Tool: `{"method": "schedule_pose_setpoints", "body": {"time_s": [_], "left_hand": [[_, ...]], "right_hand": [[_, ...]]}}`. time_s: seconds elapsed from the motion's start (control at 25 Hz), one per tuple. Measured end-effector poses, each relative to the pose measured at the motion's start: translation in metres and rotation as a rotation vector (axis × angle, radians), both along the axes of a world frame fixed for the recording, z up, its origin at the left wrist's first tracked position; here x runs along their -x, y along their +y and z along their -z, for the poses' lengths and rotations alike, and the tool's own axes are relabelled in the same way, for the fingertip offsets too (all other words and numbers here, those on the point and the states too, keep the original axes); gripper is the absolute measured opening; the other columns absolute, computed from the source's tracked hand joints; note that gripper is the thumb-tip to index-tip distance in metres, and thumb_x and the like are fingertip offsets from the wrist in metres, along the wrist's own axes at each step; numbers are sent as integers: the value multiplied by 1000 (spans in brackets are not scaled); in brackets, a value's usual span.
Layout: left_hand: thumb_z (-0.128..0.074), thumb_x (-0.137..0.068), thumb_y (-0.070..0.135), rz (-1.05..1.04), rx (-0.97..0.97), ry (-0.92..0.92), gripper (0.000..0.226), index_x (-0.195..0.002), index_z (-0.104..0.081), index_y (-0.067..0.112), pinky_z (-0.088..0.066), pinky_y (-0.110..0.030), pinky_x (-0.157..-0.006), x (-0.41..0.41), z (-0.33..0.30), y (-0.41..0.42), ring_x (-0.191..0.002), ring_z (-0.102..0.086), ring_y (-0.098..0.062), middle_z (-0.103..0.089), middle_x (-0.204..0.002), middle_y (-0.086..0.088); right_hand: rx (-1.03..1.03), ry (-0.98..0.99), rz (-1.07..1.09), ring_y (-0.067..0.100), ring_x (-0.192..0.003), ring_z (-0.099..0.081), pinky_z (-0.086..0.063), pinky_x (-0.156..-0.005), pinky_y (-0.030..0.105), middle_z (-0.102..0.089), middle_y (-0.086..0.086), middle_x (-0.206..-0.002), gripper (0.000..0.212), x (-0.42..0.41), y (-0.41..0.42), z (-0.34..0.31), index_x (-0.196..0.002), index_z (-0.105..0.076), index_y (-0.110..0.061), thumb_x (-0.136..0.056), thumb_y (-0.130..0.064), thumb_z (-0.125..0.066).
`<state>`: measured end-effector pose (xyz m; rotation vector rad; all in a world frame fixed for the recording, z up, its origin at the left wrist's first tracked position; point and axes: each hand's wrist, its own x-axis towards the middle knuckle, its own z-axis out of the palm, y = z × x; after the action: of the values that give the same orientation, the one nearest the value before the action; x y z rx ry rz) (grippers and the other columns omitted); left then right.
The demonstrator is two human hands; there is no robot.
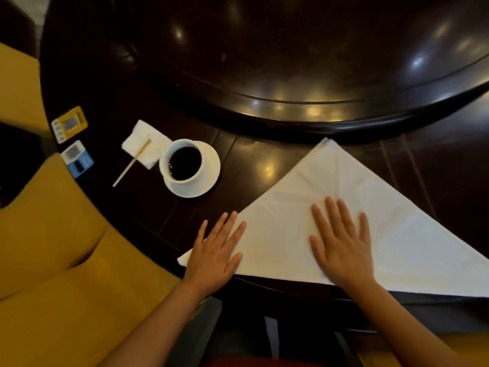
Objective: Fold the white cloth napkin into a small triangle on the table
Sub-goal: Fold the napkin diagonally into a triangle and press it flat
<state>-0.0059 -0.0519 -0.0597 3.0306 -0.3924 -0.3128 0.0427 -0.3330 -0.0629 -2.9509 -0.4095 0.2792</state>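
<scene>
You can read no text here. The yellow card and the blue card at the counter edge carry QR-like codes, but print is too blurred, approx. unreadable.

Both arms are bare and reach forward from the bottom of the view. The left hand lies flat, palm down. Its fingers are straight and a little spread, pointing up and to the right, and the thumb sticks out to the right side. The right hand also lies flat with its palm down. Its fingers are straight and spread wide, pointing away from the person, and the thumb points to the left. The two hands are apart, with the right one a bit farther forward. Neither hand holds anything.
</scene>
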Motion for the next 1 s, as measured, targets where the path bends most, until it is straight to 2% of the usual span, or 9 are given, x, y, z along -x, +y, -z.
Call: {"method": "schedule_pose_setpoints", "body": {"time_s": [0.12, 0.2, 0.28, 0.4, 0.52, 0.68, 0.84, 1.0], "left_hand": [[-20, -96, 48, -56, -16, -32, 61, -150, -12, 21, -5, -48, -112, 8, -3, 19, -144, -12, -21, -14, -157, -5], [-28, -92, 47, -167, 30, -86, 66, -149, -14, 17, 1, -50, -112, 0, -6, 0, -144, -8, -18, -16, -156, -5], [-31, -89, 43, -188, 119, -124, 69, -150, -12, 17, 4, -51, -111, -14, -10, -42, -144, -1, -16, -15, -155, -5], [-30, -90, 44, -75, 140, -110, 70, -150, -7, 18, -1, -52, -111, -27, -4, -108, -144, -2, -19, -11, -155, -6], [-26, -91, 48, -61, 81, -43, 67, -150, -13, 19, -9, -55, -111, -30, 9, -125, -144, -7, -25, -8, -157, -7], [-9, -93, 53, -53, 60, -15, 65, -150, -10, 23, -7, -54, -112, -29, 13, -120, -144, -9, -27, -2, -157, -5], [-12, -92, 56, -44, 57, -12, 66, -150, -10, 24, -8, -53, -111, -30, 13, -120, -143, -9, -27, -2, -156, -5], [-19, -92, 54, -38, 41, -23, 65, -150, -13, 25, -2, -54, -110, -28, 10, -118, -143, -12, -27, -7, -158, -5]], "right_hand": [[3, 25, -33, 25, -144, 2, -3, -112, 56, 0, 7, -158, 67, 1, 1, -6, -149, -5, -23, -91, -56, -14], [25, 26, -73, 26, -144, 2, -1, -113, 55, 0, 7, -158, 69, -2, 0, -8, -149, -6, -23, -91, -58, -16], [31, 24, -136, 26, -144, 0, -1, -113, 54, -4, 7, -157, 66, -10, 1, -8, -149, -9, -23, -92, -56, -17], [22, 42, -230, 23, -144, 0, -1, -113, 50, -8, 5, -157, 59, -36, -3, -3, -149, -10, -25, -96, -49, -17], [14, 47, -301, 21, -144, 1, 5, -114, 45, -4, 1, -156, 59, -79, -9, 0, -148, -8, -25, -95, -51, -12], [21, 28, -247, 18, -142, 10, 11, -114, 41, 2, 1, -157, 67, -129, -10, -1, -148, 1, -22, -91, -57, -6], [-3, 48, -179, 16, -141, 13, 12, -112, 41, 1, 2, -158, 67, -138, -2, -5, -148, 0, -20, -92, -55, -13], [-115, 96, -88, 18, -142, 7, 9, -112, 44, -3, 4, -157, 66, -97, -27, -16, -148, -5, -23, -91, -56, -13]]}}
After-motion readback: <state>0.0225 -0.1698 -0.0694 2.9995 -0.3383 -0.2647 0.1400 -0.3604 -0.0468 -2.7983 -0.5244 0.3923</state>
